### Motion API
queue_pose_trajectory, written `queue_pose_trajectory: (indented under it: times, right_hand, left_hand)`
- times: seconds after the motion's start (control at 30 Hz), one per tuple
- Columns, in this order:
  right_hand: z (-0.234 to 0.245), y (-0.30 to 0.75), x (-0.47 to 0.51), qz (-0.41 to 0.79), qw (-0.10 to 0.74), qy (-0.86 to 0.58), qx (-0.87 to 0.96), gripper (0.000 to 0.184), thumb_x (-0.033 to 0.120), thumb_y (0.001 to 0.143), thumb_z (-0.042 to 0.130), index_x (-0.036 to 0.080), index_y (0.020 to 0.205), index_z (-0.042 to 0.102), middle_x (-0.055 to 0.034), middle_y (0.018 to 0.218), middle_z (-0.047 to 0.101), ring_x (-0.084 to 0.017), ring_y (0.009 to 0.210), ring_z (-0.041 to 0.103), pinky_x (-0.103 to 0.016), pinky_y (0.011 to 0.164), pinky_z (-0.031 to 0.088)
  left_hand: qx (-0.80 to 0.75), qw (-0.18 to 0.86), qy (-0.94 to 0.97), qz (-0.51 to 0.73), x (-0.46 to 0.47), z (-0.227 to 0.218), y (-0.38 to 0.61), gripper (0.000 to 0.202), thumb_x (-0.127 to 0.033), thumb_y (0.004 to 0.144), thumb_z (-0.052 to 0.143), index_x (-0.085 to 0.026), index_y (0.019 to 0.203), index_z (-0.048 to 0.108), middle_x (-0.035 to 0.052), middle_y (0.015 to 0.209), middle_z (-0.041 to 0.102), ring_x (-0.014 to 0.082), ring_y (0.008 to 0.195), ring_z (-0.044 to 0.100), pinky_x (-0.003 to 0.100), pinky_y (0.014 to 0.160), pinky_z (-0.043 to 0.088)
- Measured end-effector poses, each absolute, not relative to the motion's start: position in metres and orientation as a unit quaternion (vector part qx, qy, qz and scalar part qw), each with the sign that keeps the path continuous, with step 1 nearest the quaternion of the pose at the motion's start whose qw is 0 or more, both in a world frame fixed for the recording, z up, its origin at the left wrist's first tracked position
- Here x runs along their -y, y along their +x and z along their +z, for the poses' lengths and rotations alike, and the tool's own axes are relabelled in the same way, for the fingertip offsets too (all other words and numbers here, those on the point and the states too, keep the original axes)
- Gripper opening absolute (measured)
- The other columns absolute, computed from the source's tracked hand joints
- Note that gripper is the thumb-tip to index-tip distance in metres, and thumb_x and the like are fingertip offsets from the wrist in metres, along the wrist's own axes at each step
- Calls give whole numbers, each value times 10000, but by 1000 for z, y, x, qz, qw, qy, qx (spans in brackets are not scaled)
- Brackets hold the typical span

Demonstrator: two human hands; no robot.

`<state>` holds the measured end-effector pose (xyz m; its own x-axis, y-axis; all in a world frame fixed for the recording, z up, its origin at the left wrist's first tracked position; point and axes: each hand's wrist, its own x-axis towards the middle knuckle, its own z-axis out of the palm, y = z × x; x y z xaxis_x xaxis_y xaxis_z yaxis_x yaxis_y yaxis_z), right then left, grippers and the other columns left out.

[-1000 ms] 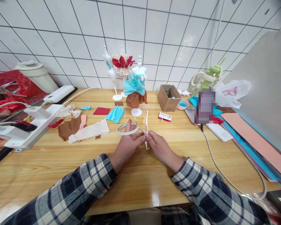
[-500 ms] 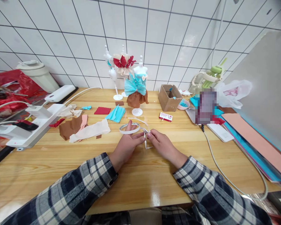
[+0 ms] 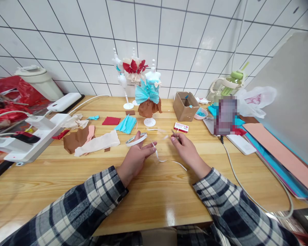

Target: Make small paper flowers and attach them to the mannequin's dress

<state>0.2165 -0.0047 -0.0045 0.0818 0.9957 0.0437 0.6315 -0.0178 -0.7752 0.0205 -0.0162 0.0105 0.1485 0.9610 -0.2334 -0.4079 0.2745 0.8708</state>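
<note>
A narrow roll of white double-sided tape (image 3: 136, 139) with print on its inner face is looped over a digit of my left hand (image 3: 135, 155). From that hand's fingertips a thin white strip (image 3: 156, 155) dangles and curls to the tabletop. My right hand (image 3: 186, 150) is closed on a small, dark, pointed metal tool (image 3: 173, 132), its lower part hidden by the fingers. Between the hands lies a loose white strip (image 3: 179, 165). Beyond them stands a small white mannequin (image 3: 153, 76) in a blue bodice with a bow and a brown skirt (image 3: 150, 107).
Left are fabric scraps (image 3: 97, 143), a folded blue piece (image 3: 127, 124), and a white power strip (image 3: 38, 140). A cardboard box (image 3: 186, 106) and red-white packet (image 3: 181, 127) are beyond my right hand. At right, a cable (image 3: 236, 174) curves past coloured sheets (image 3: 284, 153).
My hands have moved apart, the right one going right with the metal tool. The tape roll has shifted slightly left and tilted. A loose white strip now lies between them.
</note>
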Motion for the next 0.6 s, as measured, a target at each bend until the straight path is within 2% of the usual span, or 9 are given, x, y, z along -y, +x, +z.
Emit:
queue_pose_trajectory:
  times: [0.1, 0.2, 0.3, 0.4, 0.5, 0.6]
  right_hand:
    - [-3, 215, 5, 311, 408, -653, 557, 355, 378, 809, 519, 179, 1103, 540, 15, 721, 528, -148, 639, 479, -271, 634, 386]
    - [5, 205, 12, 362, 446, -595, 561, 358, 381, 811, 516, 183, 1108, 548, 50, 633, 424, -127, 567, 401, -251, 569, 354]
    - [9, 194, 20, 398, 390, -539, 632, 379, 428, 795, 572, 194, 1092, 604, 53, 610, 420, -114, 544, 367, -242, 535, 320]
    - [6, 191, 22, 380, 347, -546, 661, 296, 418, 783, 596, 193, 966, 655, 52, 585, 449, -106, 527, 368, -237, 517, 298]
    - [2, 196, 17, 359, 357, -562, 654, 212, 377, 777, 595, 180, 838, 647, 52, 569, 460, -103, 523, 378, -231, 511, 289]
    - [1, 203, 11, 347, 378, -575, 637, 187, 346, 772, 588, 174, 825, 640, 49, 582, 472, -105, 532, 393, -231, 517, 295]
  left_hand:
    - [-418, 679, 341, 497, 17, 10, 21, 1122, -51, 634, 744, -410, 1476, 96, 71, 1551, 244, 156, 1029, 633, 381, 1001, 461]
    - [-417, 681, 359, 484, 18, 8, 21, 1134, -58, 622, 762, -428, 1470, 106, 63, 1566, 194, 162, 1042, 627, 383, 1000, 460]
    - [-401, 694, 382, 460, 20, 7, 22, 1124, -96, 635, 779, -441, 1467, 106, 56, 1577, 155, 193, 1097, 605, 399, 1005, 455]
    - [-388, 712, 388, 438, 21, 7, 22, 1136, -105, 625, 791, -430, 1471, 105, 67, 1573, 168, 211, 1116, 595, 421, 1020, 438]
    - [-387, 726, 385, 418, 22, 10, 22, 1170, -75, 589, 797, -424, 1472, 114, 77, 1558, 213, 206, 1070, 617, 444, 1022, 431]
    - [-390, 741, 384, 389, 24, 14, 22, 1170, -59, 573, 797, -412, 1473, 139, 90, 1546, 241, 208, 1025, 637, 452, 995, 454]
